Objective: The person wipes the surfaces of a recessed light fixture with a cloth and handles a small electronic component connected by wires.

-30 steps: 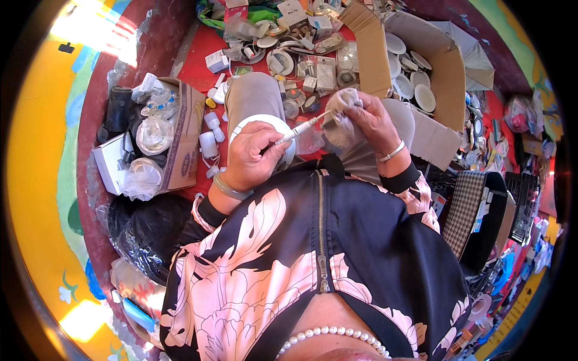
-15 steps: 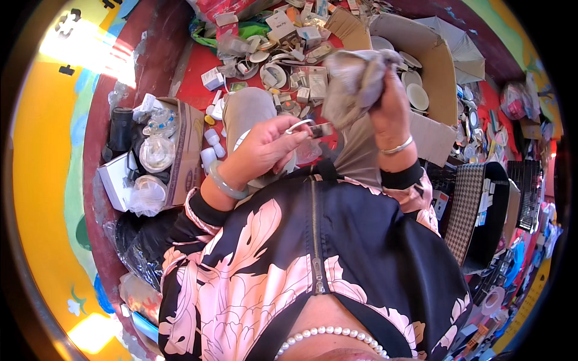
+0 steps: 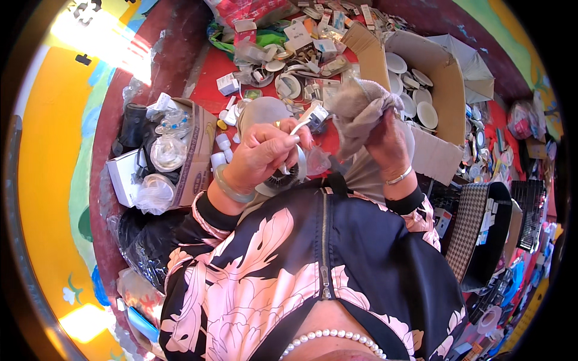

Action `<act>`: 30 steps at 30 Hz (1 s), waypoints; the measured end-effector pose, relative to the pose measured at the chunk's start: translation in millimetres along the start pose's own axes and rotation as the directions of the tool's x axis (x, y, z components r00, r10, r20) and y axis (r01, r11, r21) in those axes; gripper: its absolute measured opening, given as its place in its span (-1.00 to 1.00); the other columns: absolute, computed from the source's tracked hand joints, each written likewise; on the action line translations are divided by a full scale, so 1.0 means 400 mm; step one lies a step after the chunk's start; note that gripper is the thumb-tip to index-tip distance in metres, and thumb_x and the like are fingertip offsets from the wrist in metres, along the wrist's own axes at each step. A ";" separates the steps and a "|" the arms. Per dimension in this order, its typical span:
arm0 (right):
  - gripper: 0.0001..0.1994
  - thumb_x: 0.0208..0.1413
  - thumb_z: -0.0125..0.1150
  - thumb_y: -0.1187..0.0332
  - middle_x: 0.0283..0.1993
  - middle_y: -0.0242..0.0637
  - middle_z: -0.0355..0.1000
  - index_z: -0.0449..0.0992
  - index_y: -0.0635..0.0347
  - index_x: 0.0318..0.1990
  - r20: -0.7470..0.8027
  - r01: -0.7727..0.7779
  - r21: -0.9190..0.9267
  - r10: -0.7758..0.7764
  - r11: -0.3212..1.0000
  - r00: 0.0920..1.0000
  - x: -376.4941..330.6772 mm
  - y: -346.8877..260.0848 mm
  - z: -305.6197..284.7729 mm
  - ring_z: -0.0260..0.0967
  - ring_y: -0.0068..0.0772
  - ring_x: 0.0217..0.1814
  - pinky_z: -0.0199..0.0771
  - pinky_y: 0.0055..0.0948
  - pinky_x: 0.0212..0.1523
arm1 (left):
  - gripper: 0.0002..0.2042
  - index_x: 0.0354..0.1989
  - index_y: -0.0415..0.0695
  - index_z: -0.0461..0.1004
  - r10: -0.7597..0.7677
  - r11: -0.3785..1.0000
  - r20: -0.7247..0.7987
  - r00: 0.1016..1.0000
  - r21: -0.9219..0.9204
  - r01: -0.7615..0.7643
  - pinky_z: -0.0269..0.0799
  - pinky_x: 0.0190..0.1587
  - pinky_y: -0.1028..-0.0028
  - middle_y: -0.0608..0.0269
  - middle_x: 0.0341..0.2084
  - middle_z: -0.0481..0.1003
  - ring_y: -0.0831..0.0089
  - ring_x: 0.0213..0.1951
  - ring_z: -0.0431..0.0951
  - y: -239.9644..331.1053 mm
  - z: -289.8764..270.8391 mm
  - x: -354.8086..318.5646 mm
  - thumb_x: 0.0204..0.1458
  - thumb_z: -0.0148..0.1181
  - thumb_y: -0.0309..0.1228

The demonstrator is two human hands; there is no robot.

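Note:
Between the thumb and fingers of my left hand point(image 3: 260, 153) is a white cable point(image 3: 301, 126). At its end sits a small boxy white-and-dark connector point(image 3: 316, 114), whose exact kind I cannot make out. My right hand point(image 3: 388, 145) grips a crumpled grey-beige cloth point(image 3: 360, 108) just to the right of the connector; a gap lies between them. Some of the right fingers are hidden behind the cloth. Below my left hand, partly covered by it, a round white-rimmed thing with a dark middle point(image 3: 288, 176) rests at my lap.
Left of me stands a cardboard box point(image 3: 195, 147) with bagged white coils and a dark cylinder. Ahead lies a heap of small boxes and round white parts point(image 3: 289, 84). An open carton point(image 3: 442, 78) at far right holds white discs. A checked box point(image 3: 472, 219) is nearer right.
The connector has turned and shows more of its white side. My right hand and the cloth have come down slightly, and the cloth is bunched differently. The whole view has shifted a little.

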State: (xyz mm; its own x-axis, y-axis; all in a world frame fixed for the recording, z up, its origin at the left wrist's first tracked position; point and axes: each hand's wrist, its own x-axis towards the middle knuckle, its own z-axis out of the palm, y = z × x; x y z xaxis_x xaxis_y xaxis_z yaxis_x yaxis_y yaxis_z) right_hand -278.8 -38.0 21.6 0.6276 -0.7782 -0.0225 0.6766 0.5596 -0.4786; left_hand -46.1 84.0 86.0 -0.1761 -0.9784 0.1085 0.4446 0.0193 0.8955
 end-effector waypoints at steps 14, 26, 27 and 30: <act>-0.51 0.03 0.20 0.16 -0.09 -0.27 0.40 0.31 0.24 0.06 0.466 0.476 -0.808 -0.118 0.347 0.877 0.042 0.086 0.142 0.35 -0.47 -0.07 0.33 -0.47 -0.02 | -0.60 -0.90 -0.11 0.11 0.112 0.921 0.132 0.985 -0.387 -0.052 0.16 -0.35 0.42 0.10 -0.66 0.32 0.31 -0.48 0.26 -0.042 -0.036 0.015 -0.03 -0.06 -0.33; -0.73 0.21 0.02 0.24 -0.38 -0.27 0.48 0.46 0.27 -0.12 0.284 0.340 -0.922 -0.273 0.184 0.919 0.066 0.066 0.206 0.38 -0.56 -0.36 0.38 -0.48 -0.33 | -0.65 -0.14 -0.22 0.38 -0.139 0.990 -0.191 0.972 0.013 0.144 0.09 -0.66 0.71 0.41 -0.44 0.41 0.75 -0.55 0.33 -0.006 0.010 0.039 -0.06 0.31 -0.35; -0.73 0.22 0.00 0.24 -0.39 -0.25 0.47 0.45 0.27 -0.12 0.287 0.339 -0.925 -0.272 0.171 0.919 0.066 0.065 0.208 0.38 -0.55 -0.36 0.38 -0.47 -0.33 | -0.65 -0.14 -0.22 0.38 -0.127 0.992 -0.190 0.973 -0.010 0.128 0.07 -0.67 0.72 0.40 -0.45 0.42 0.76 -0.56 0.34 -0.005 0.011 0.040 -0.05 0.31 -0.33; -0.71 0.25 -0.05 0.23 -0.36 -0.28 0.47 0.44 0.27 -0.09 0.181 0.254 -0.919 -0.249 0.302 0.951 0.078 0.079 0.192 0.36 -0.54 -0.33 0.37 -0.50 -0.29 | -0.67 -0.16 -0.23 0.36 -0.157 0.985 -0.255 0.954 -0.111 0.132 -0.02 -0.73 0.74 0.28 -0.42 0.42 0.66 -0.64 0.37 0.000 0.002 0.033 0.00 0.23 -0.27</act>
State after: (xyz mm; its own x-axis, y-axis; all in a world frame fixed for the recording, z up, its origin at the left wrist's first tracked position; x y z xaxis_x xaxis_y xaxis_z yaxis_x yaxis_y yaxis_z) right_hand -208.5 -22.6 73.3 0.4984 -0.8281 0.2565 0.0101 -0.2903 -0.9569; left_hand -49.1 71.0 87.6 -0.0135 -0.9890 -0.1474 0.5121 -0.1335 0.8485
